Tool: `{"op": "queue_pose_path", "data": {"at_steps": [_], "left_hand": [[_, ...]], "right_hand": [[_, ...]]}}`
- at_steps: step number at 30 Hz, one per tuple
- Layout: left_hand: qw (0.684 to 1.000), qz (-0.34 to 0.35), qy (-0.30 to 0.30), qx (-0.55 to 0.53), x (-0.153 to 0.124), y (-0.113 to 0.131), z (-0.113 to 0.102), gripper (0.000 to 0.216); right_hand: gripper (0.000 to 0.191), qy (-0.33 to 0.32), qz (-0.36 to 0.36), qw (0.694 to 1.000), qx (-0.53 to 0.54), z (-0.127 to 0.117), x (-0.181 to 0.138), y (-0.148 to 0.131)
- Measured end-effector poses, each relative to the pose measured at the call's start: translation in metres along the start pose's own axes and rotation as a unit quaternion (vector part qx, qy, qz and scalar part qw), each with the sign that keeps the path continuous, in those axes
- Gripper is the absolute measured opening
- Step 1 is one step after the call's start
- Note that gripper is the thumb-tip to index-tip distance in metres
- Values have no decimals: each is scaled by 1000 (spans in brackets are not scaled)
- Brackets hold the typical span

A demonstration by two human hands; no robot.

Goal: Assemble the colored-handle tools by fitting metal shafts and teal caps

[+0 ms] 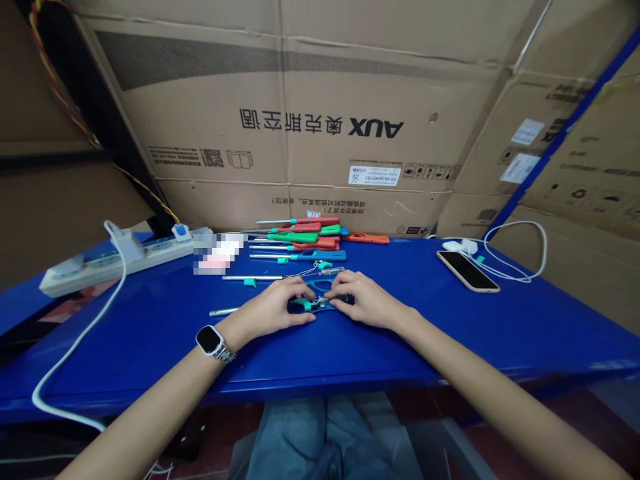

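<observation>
Wristwatch (211,341) side: left hand (274,309) and right hand (361,301) both curl closed on blue lighter (315,304); probably light, rigid plastic, best gripped by its body.

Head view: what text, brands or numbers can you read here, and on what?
"AUX", upside down, with Chinese characters beside it: large cardboard box.
"25": white sticker on that box; its finer print is too small.
Labels on right-hand boxes: too small to read.
Smartwatch, phone: screens dark.
</observation>
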State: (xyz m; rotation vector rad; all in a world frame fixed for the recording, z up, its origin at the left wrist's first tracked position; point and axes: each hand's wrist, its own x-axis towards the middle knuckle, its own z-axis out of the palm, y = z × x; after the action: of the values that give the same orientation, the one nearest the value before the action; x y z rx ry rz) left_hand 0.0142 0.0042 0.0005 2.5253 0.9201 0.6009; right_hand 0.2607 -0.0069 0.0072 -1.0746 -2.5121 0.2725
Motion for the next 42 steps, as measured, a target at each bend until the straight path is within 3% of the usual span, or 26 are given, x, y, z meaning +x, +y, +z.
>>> {"op": "queue_pose_path", "data": {"at_steps": [11, 29, 33, 37, 42], "left_hand": [[999, 6, 18, 31, -8, -5, -11, 24], [997, 21, 28, 67, -7, -7, -8, 21], [996, 27, 28, 82, -9, -7, -5, 20], [995, 17, 31, 89, -10, -3, -5, 18], [996, 1, 44, 83, -10, 2, -5, 17]], "right_hand": [[16, -6, 20, 1000, 10, 0, 2, 0], [16, -12, 22, 999, -36, -5, 2, -6], [20, 6, 2, 999, -47, -5, 13, -16], [12, -31, -2, 999, -41, -1, 32, -25], [9, -32, -23, 999, -2, 7, 40, -20]]}}
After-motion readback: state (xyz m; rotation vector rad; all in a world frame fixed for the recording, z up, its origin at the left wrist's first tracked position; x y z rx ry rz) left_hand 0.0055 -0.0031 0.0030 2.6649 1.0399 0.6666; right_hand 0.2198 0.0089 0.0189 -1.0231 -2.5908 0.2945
